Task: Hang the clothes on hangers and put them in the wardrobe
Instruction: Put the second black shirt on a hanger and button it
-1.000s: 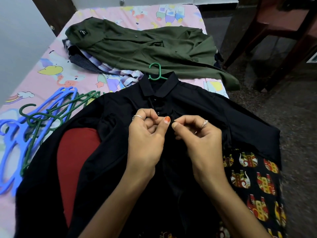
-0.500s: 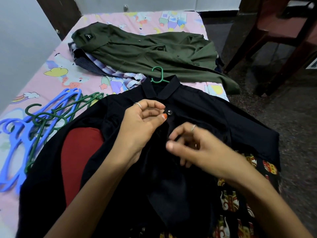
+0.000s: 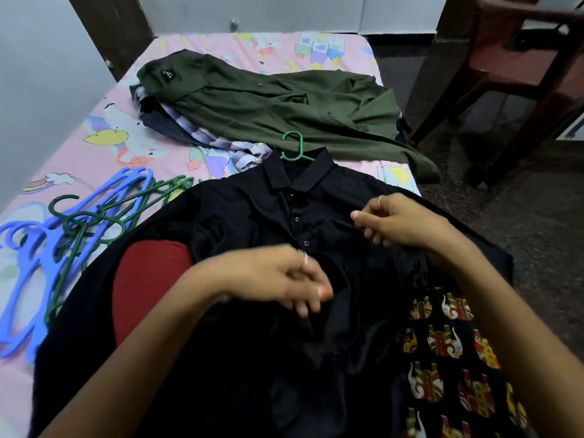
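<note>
The pink cartoon-print bed (image 3: 104, 159) is carrying everything, and the black button-front shirt (image 3: 240, 216) is lying lengthwise straight ahead, collar far, hem near, with its green plastic hanger hook (image 3: 295, 147) poking out beyond the collar. The right hand (image 3: 399, 221) is pinching the shirt's chest fabric and sitting nearer the collar, while the blurred left hand (image 3: 284, 281) is hovering loosely curled over the placket, apparently holding nothing. An olive green shirt (image 3: 278, 102) is lying beyond and spare blue and green hangers (image 3: 72, 229) are lying off to the left, neither blocking a lift.

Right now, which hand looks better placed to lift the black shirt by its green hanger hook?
Probably the right hand: it is nearer the collar and green hanger hook. The left hand is lower on the black shirt, blurred.
</note>
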Tool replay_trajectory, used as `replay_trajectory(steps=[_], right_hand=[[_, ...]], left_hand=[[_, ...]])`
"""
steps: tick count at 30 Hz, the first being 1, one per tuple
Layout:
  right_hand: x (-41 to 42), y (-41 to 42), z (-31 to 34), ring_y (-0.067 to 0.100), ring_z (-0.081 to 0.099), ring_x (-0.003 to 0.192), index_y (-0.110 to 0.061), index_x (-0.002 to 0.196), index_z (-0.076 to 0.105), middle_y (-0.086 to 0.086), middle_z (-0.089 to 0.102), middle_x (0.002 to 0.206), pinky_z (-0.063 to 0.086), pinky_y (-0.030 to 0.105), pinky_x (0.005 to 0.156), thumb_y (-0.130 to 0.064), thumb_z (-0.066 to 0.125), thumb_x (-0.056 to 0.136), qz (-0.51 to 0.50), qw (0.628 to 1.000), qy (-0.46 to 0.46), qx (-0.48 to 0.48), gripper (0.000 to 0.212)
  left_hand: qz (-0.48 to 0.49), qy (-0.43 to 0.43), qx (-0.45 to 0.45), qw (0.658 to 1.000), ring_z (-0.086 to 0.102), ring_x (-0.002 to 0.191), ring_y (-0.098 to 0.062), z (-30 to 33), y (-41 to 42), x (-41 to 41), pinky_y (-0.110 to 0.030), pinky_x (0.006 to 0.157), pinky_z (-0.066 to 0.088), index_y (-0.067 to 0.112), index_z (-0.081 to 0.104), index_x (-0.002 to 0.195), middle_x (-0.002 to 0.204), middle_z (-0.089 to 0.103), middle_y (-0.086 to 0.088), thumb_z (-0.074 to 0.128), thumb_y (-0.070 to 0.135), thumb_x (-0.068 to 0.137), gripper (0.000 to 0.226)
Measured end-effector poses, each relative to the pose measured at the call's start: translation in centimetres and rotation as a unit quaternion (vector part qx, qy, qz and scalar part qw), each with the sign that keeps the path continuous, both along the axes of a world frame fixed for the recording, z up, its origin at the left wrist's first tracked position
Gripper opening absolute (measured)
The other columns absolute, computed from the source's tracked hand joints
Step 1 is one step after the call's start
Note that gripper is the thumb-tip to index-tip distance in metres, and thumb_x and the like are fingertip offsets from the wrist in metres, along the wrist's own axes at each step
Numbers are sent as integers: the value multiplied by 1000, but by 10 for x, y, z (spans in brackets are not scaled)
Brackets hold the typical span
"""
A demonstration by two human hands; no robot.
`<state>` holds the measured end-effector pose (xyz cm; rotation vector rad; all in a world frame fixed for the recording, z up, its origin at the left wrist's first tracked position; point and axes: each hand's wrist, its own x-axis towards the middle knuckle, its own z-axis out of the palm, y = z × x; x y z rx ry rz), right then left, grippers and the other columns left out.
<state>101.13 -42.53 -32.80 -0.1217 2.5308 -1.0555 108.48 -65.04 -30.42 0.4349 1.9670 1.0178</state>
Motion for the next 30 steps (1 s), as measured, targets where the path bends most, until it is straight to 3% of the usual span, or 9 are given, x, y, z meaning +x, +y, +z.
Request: replay_trajectory(steps=[4,8,10,13,17,24,30], right_hand=[[-53,-9,-17,19,57,80,-15,83,62,2,61,77,38,27,69,-36,60,91,-47,988,106,104,22],[-104,-20,-35,33,60,94,-9,84,64,11,64,88,40,32,69,-25,60,88,-77,969,177,152,16],[-126,-25,-43,37,58,101,-4,94,65,18,64,103,45,38,79,-20,59,88,-81,964,189,170,18],[-151,-30,-56,39,50,116,-5,116,59,19,55,123,41,43,96,-22,57,90,-73,961,165,209,31],[-174,-36,-75,36,46,125,-9,132,48,16,49,134,39,47,100,-30,56,94,-37,960,116,251,44],[-188,-37,-107,39,50,114,-6,119,51,19,55,122,41,44,87,-31,49,98,-16,949,126,288,33],[-181,-29,-116,41,57,95,-8,104,53,17,61,104,42,44,75,-22,48,98,-55,955,206,204,15]], left_hand=[[184,87,-41,978,64,76,-11,-12,-23,-62,-17,65,47,14,63,102,88,69,0,54,24,96,14],[278,242,-172,914,63,97,-20,-37,-55,-125,-25,84,44,15,68,101,96,68,-2,61,24,91,15],[320,273,-215,882,61,103,-22,-55,-73,-149,-26,87,44,12,66,106,102,67,-5,64,21,88,20],[335,303,-277,848,57,110,-32,-80,-96,-175,-42,93,47,9,61,115,117,62,-13,67,20,85,33],[315,330,-356,816,51,117,-35,-102,-115,-197,-47,95,44,7,53,126,127,52,-15,61,26,91,40],[296,296,-367,831,54,111,-32,-129,-136,-218,-42,91,45,12,60,117,120,58,-11,58,35,93,34],[285,299,-359,837,50,113,-30,-136,-141,-221,-44,93,42,13,57,121,120,52,-10,59,38,92,38]])
